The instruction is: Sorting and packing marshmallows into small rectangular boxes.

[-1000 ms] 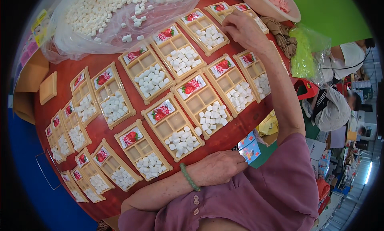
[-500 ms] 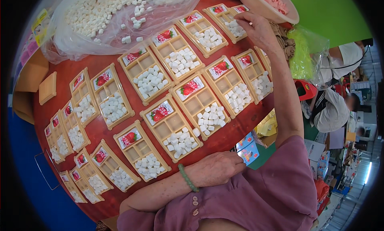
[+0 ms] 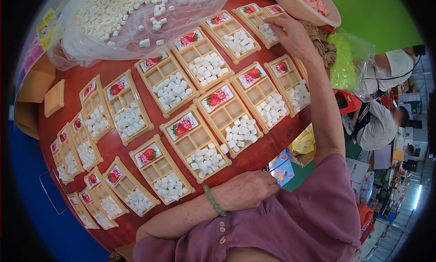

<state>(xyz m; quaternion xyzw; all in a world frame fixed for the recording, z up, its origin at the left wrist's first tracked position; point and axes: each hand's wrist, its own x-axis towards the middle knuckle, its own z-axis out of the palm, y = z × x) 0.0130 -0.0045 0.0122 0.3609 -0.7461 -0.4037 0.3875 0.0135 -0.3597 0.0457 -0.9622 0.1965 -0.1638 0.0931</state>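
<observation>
My right hand (image 3: 290, 34) reaches to the far right end of the table, over a beige plastic tray (image 3: 255, 22) with white marshmallows (image 3: 269, 32) in its near compartment. Its fingers bend down together beside those marshmallows; anything between them is hidden. At the near table edge rests my left hand (image 3: 252, 188), a green bead bracelet (image 3: 213, 200) on its wrist. That hand's fingers are curled in, and I cannot make out whether they hold something. Just beyond it, one loose marshmallow (image 3: 224, 148) perches on the rims between two trays. Each tray has a strawberry-printed packet (image 3: 216, 98) at its far end.
Several similar trays stand in rows on the red table (image 3: 72, 91). A clear bag of marshmallows (image 3: 100, 23) lies along the far side. At the far right are a bowl of pink pieces (image 3: 334, 21) and a bag of yellow-green material (image 3: 343, 64). People sit beyond.
My right hand has shifted slightly left over the far tray, and its fingers have bent lower. A white piece seen by its fingers is now out of sight. My left hand stays put.
</observation>
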